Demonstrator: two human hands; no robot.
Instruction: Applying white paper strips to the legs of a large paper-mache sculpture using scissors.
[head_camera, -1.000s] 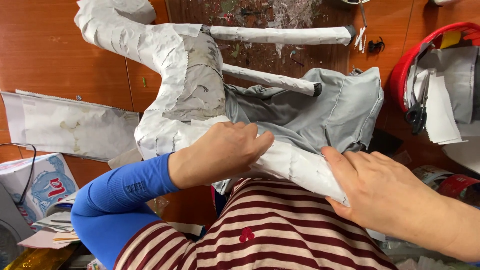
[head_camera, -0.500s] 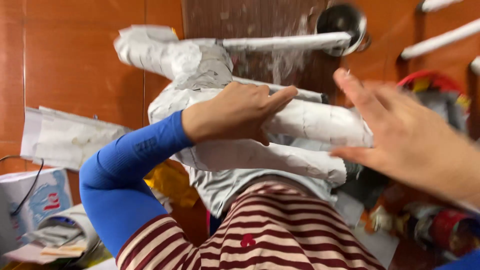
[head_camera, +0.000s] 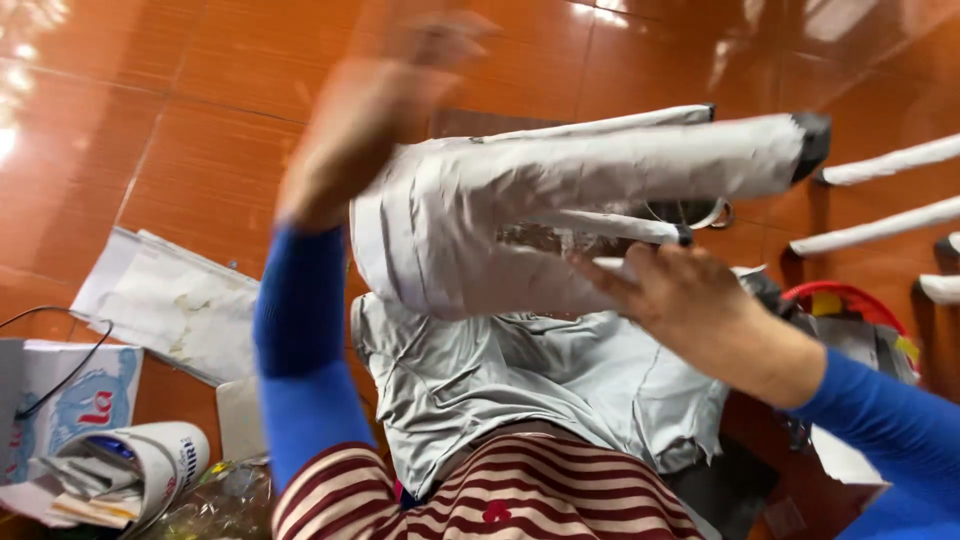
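While the floor (head_camera: 150, 110) of glossy orange-brown tiles is filling most of the view, a white bag (head_camera: 55, 400) with blue print is lying at the far left with a black cable (head_camera: 60, 375) running across it. Just right of it a rolled paper bundle (head_camera: 150, 465) is lying on its side, and above that a flat white sheet (head_camera: 170, 300) is resting on the tiles.

Further right, the left hand (head_camera: 365, 120) in a blue sleeve (head_camera: 300, 360) is lifting up over the upper left end of the paper form (head_camera: 520, 215); it is blurring heavily, so I cannot tell how far it is open or whether it is touching the paper. The form, a bulky shape wrapped in white paper with long tube-like legs pointing right, is sitting in the middle of the view, above a grey cloth (head_camera: 540, 380) that is draping over the person's lap. A red-and-white striped shirt (head_camera: 500, 495) is showing at the bottom edge.

Right of centre, the right hand (head_camera: 680, 300) is lying against the form's lower right side with its fingers (head_camera: 610, 280) stretched out rather than curled, pressing on the paper without gripping it. At the far right, more paper-wrapped tubes (head_camera: 890, 160) are lying on the floor, and a red-rimmed basket (head_camera: 850, 295) is peeking out behind the right forearm.
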